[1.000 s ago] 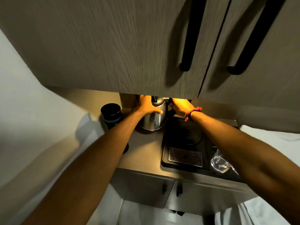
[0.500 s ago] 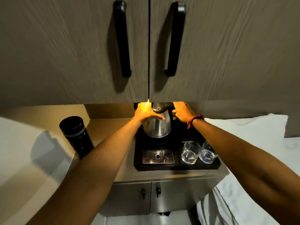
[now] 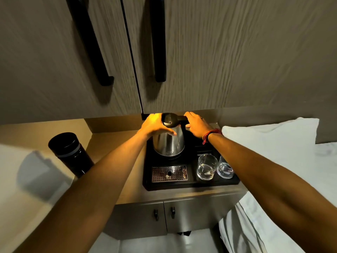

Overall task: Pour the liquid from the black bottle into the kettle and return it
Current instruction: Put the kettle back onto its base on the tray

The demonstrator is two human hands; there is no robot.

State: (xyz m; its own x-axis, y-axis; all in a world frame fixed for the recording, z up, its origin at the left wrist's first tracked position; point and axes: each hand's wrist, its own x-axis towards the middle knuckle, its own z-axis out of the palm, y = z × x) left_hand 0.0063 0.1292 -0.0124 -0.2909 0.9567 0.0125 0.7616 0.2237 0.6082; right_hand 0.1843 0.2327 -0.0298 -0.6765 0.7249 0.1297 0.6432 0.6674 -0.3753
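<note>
Steel kettle (image 3: 168, 143), black-lidded, gripped by left hand (image 3: 155, 125); right hand (image 3: 197, 125) grips its handle.

black bottle (image 3: 70, 154): base hidden behind left forearm | kettle (image 3: 168, 143): handle covered by right hand (image 3: 197, 126) | far glass (image 3: 225, 168): partly behind right forearm

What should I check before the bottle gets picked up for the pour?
1. Kettle seated upright on tray: ok.
2. Kettle lid open for pouring: not ok, looks closed.
3. Left hand steadying kettle body: ok.
4. Right hand at the handle: ok; whether it is gripped, cannot tell.
5. Bottle upright on counter, untouched: ok; capped or not, cannot tell.
6. Glasses apart from kettle: ok.
</note>
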